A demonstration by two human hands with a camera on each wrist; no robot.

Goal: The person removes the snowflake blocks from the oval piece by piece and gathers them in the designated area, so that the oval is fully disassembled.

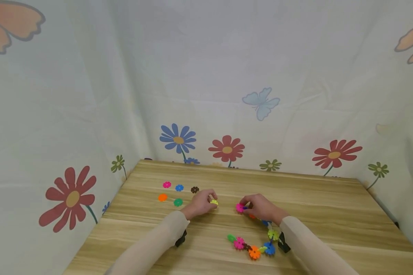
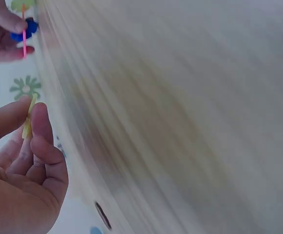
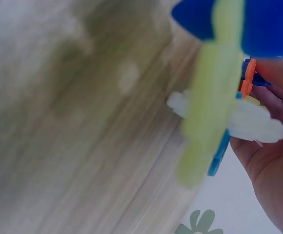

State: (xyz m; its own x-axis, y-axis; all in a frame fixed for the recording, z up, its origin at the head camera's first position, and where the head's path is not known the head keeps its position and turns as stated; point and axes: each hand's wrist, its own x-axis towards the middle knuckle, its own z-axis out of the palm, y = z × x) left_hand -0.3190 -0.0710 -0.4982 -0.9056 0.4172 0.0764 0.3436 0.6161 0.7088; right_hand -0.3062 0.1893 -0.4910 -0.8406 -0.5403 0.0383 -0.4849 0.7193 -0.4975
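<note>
Between the thumb and fingers of my left hand [image 1: 201,202] is a yellow flower-shaped plastic disc [image 2: 30,117], pinched on edge in the left wrist view. My right hand [image 1: 261,207] grips the end of a chain of interlocked flower discs, close to a pink disc [image 1: 239,207] and a dark blue one [image 2: 25,30]. From there the chain curves round toward me past a yellow disc [image 1: 273,234], a blue disc [image 1: 269,248] and an orange disc [image 1: 254,252], ending at a green disc [image 1: 231,238]. The two hands are a short way apart above the table.
Loose flower discs lie left of my left hand: pink [image 1: 166,185], blue [image 1: 179,188], brown [image 1: 194,190], orange [image 1: 163,197] and green [image 1: 178,202]. The wooden table [image 1: 309,194] meets a printed cloth backdrop [image 1: 199,76] behind and at the sides.
</note>
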